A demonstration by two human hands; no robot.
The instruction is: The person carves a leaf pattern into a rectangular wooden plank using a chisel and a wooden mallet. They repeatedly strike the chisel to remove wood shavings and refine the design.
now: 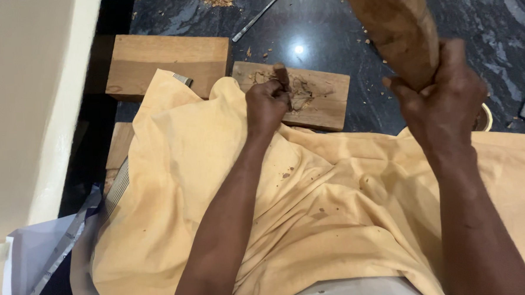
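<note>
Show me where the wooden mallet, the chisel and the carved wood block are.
wooden mallet (396, 26), head view, on its broad head.
chisel (281, 76), head view, on its handle top.
carved wood block (319, 101), head view, on its top face.

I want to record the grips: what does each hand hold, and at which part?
Left hand grips a chisel around its handle, the tip on the carved board. Right hand grips a wooden mallet at its lower end.

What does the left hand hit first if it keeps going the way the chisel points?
Probably the carved wooden block: the left hand grips a chisel whose tip seems already on or just above the block's carved face. Depth is unclear.
</note>
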